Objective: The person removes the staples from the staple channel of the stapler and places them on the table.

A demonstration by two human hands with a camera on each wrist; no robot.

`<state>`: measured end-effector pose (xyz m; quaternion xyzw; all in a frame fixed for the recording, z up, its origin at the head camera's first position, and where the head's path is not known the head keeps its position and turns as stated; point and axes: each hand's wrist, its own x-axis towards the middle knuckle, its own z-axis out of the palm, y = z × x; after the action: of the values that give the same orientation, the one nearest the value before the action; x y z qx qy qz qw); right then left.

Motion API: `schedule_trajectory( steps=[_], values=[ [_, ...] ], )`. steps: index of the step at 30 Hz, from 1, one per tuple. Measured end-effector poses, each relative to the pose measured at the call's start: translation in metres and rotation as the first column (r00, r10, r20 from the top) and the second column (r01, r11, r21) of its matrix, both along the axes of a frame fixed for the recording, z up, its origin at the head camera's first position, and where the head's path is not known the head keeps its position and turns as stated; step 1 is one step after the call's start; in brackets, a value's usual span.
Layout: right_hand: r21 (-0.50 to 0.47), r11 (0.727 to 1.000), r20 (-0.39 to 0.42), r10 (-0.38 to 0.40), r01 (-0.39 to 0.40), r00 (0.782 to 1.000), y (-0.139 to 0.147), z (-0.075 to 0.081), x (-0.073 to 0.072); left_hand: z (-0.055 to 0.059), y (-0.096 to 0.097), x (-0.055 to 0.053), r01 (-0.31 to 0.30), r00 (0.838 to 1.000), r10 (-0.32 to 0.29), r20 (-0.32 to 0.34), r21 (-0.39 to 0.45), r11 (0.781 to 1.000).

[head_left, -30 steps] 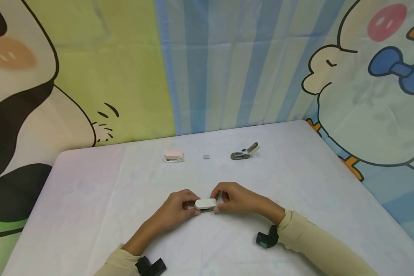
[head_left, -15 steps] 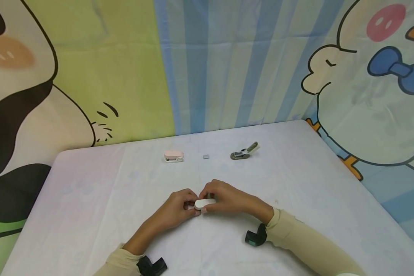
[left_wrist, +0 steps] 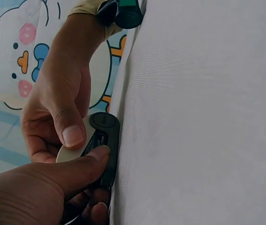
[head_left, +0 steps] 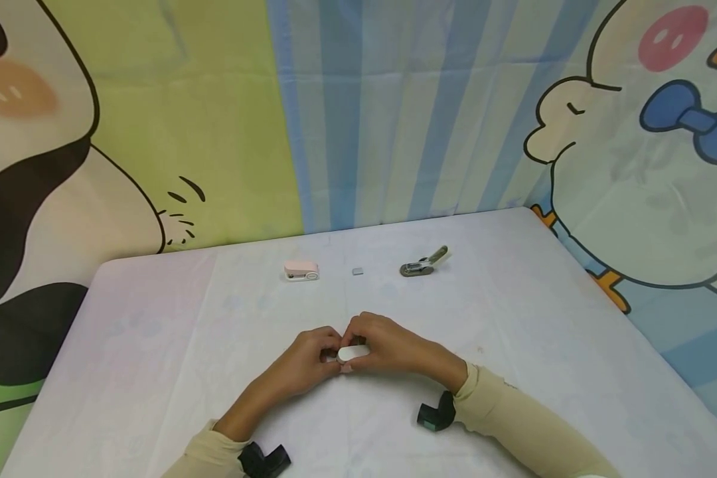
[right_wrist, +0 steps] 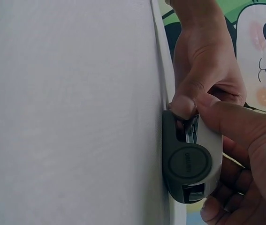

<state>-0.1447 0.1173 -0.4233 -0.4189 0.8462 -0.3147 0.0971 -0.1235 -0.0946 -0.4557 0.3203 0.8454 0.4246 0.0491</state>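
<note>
A small stapler with a white top (head_left: 352, 352) and a dark grey base (right_wrist: 172, 140) stands on the table between both hands. My left hand (head_left: 305, 358) grips its left end, the thumb on the dark base (left_wrist: 108, 173) in the left wrist view. My right hand (head_left: 388, 346) pinches the white top from the right, thumb in front and fingers behind. In the right wrist view the top is slightly raised from the base, and metal parts show in the gap. The fingers hide much of the stapler's far side.
Toward the back of the white-covered table (head_left: 245, 398) stand a pink stapler (head_left: 301, 270), a small grey block that looks like staples (head_left: 357, 271), and a grey stapler (head_left: 418, 267) with its arm raised. A printed curtain (head_left: 394, 119) hangs behind.
My right hand has slid left along the white top, from the stapler's right end toward my left hand. The left hand stays almost in place, still gripping the stapler.
</note>
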Motion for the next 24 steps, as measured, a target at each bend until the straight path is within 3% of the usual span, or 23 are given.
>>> schedule_trajectory(
  steps=[12, 24],
  values=[
    [-0.038, 0.999, 0.039, 0.013, -0.011, 0.999, 0.0012, -0.0007, -0.0022, 0.0042, 0.0006, -0.002, 0.027, 0.999, -0.026, -0.018, 0.009, 1.0],
    [-0.082, 0.996, 0.003, 0.021, -0.02, 1.0, 0.0037, -0.005, -0.002, 0.0032, 0.0007, -0.0036, 0.036, 0.999, -0.035, -0.007, 0.016, 0.999]
  ],
)
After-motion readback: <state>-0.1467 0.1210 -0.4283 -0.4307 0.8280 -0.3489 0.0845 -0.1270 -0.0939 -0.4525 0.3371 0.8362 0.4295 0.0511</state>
